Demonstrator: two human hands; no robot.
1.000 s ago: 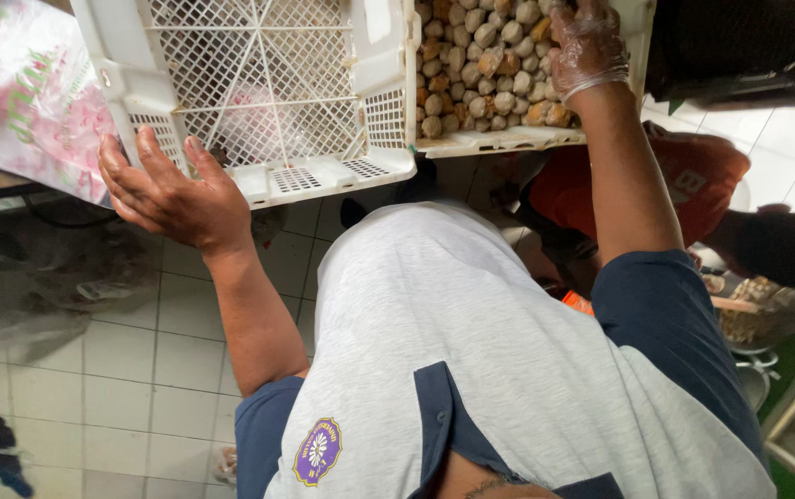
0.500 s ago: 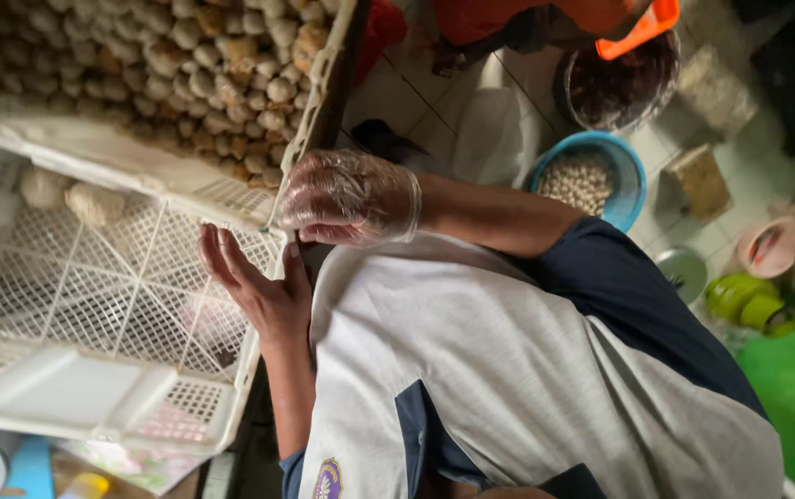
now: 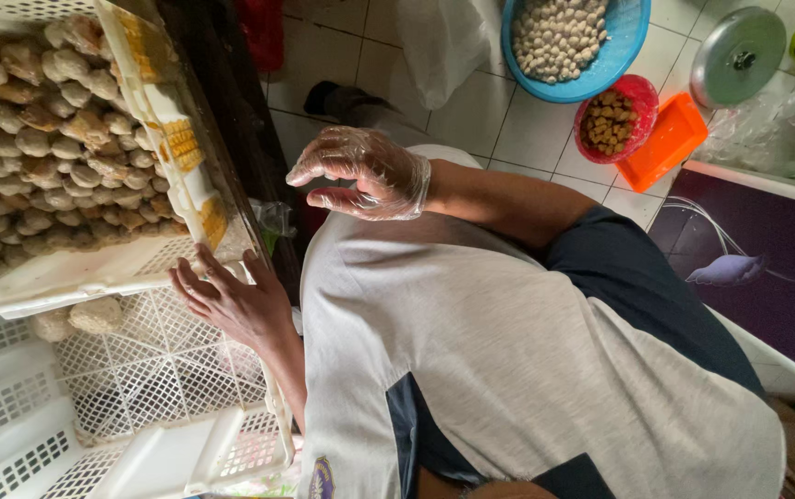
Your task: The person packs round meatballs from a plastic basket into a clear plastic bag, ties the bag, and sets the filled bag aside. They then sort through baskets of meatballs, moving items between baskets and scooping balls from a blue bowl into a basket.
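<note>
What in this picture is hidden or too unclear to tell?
All in the head view:
- Full crate: cut off by the left and top edges, so its extent is unseen.
- Left hand: lies palm down on the emptier crate, hiding whatever is beneath it.
- Gloved right hand: its curled fingers hide the palm.
- Red bowl: the pieces inside are too small to identify.

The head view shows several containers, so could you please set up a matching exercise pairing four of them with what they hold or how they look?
Things:
1. blue bowl
2. red basket
3. upper white crate
4. lower white crate

States:
A. almost bare, two pale lumps in it
B. small yellowish-brown pieces
C. packed with pale brownish lumps
D. many small whitish balls

Pairs: 1-D, 2-B, 3-C, 4-A
</note>
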